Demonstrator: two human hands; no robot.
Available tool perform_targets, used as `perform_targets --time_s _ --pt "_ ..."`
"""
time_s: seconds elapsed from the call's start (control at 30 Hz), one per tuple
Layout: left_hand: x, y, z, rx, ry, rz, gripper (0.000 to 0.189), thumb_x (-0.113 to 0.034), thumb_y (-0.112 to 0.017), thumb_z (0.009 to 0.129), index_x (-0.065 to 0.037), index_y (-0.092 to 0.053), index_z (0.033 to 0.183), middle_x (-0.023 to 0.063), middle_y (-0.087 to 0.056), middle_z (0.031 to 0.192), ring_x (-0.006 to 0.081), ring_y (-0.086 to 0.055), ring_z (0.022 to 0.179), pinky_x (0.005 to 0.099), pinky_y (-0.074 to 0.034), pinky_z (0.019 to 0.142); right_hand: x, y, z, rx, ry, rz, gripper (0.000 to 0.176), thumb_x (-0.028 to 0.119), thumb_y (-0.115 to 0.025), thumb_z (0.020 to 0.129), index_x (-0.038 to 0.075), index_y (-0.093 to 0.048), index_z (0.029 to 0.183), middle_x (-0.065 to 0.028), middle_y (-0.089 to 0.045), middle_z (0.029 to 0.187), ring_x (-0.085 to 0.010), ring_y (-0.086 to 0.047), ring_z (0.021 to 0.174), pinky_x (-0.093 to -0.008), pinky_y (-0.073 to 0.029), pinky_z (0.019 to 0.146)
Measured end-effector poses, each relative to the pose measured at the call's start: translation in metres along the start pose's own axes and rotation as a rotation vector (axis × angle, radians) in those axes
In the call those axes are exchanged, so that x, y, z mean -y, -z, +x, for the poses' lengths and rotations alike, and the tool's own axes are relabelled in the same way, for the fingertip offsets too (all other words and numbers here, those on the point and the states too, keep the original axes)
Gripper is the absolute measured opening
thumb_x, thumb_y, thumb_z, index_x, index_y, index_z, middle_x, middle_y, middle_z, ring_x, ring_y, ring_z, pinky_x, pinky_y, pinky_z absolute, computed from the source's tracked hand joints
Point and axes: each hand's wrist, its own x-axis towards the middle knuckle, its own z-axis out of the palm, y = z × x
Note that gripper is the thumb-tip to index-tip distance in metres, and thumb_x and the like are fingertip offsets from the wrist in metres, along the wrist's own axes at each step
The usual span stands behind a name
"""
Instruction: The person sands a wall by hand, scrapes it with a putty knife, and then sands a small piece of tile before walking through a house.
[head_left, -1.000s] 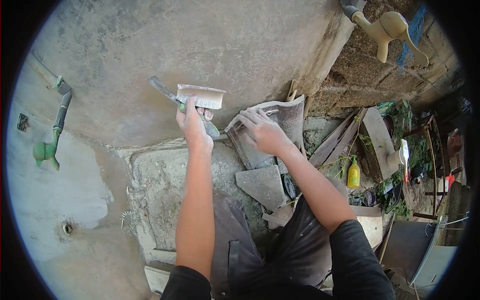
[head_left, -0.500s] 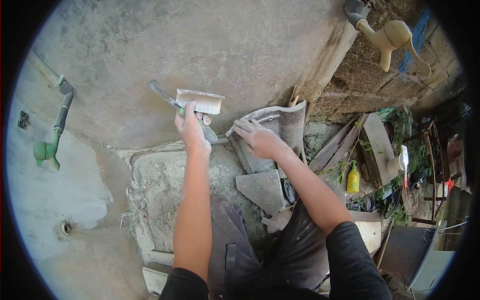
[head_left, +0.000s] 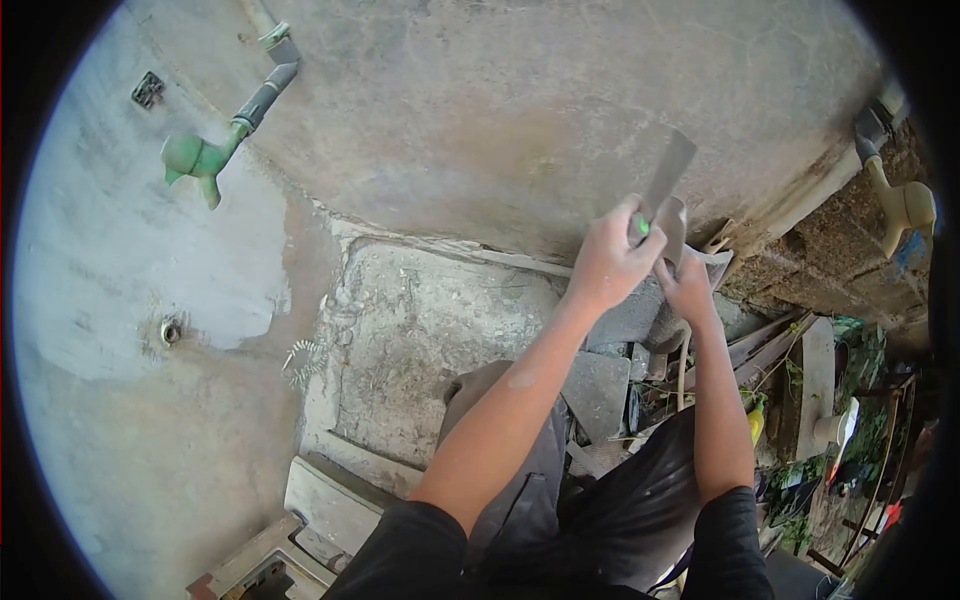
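Note:
In the middle right of the head view, my left hand (head_left: 610,258) is closed round the green handle of a putty knife (head_left: 668,172), its flat blade pointing up toward the wall. Right beside it, my right hand (head_left: 692,292) grips a small curved plate (head_left: 673,228), seen nearly edge-on next to the blade. Some of the right fingers are hidden behind the plate and my left hand. Below the hands lies a grey curved roof tile (head_left: 625,312), partly covered by them.
A grey plastered wall (head_left: 450,110) rises ahead. A green tap (head_left: 195,158) sticks out at left, a beige tap (head_left: 908,208) at right. A rough concrete slab (head_left: 410,320) lies below. Planks (head_left: 815,380), a yellow bottle (head_left: 756,424) and a brush (head_left: 843,432) crowd the right.
My left hand has moved right with the putty knife. The curved plate has passed from it to my right hand, which has left the roof tile. The view has swung left.

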Motion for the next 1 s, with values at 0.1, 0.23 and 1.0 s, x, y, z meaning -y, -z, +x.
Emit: perform_targets --time_s 0.1,0.23,1.0 --pt "-0.005 -0.018 -0.009 0.030 -0.055 0.012 0.024 -0.017 -0.064 0.086 0.004 -0.055 0.093 0.0140 -0.052 0.065 0.0141 -0.048 0.058 0.0351 -0.043 0.058 -0.017 -0.007 -0.006 -0.106 0.018 0.084 0.034 0.008 -0.065 0.081 -0.006 -0.062 0.112 -0.0190 -0.069 0.096 -0.0320 -0.066 0.096 -0.0390 -0.049 0.087" --pt "-0.001 -0.033 -0.006 0.010 0.010 -0.029 0.023 -0.017 -0.064 0.087 0.003 -0.054 0.092 0.0142 -0.054 0.065 0.0187 -0.049 0.057 0.0353 -0.044 0.058 -0.036 -0.002 -0.013 0.229 -0.226 0.153 0.063 0.012 -0.071 0.079 -0.002 -0.047 0.136 -0.0176 -0.059 0.125 -0.0258 -0.056 0.118 -0.0390 -0.043 0.100" --pt "0.027 -0.040 0.010 -0.203 0.007 -0.046 0.023 -0.018 -0.066 0.085 0.002 -0.056 0.093 0.0188 -0.060 0.070 0.0357 -0.062 0.065 0.0425 -0.047 0.062 0.013 0.031 -0.006 0.434 -0.269 0.547 0.049 0.028 -0.073 0.090 -0.005 -0.059 0.123 -0.0085 -0.068 0.107 -0.0169 -0.062 0.104 -0.0325 -0.048 0.093"
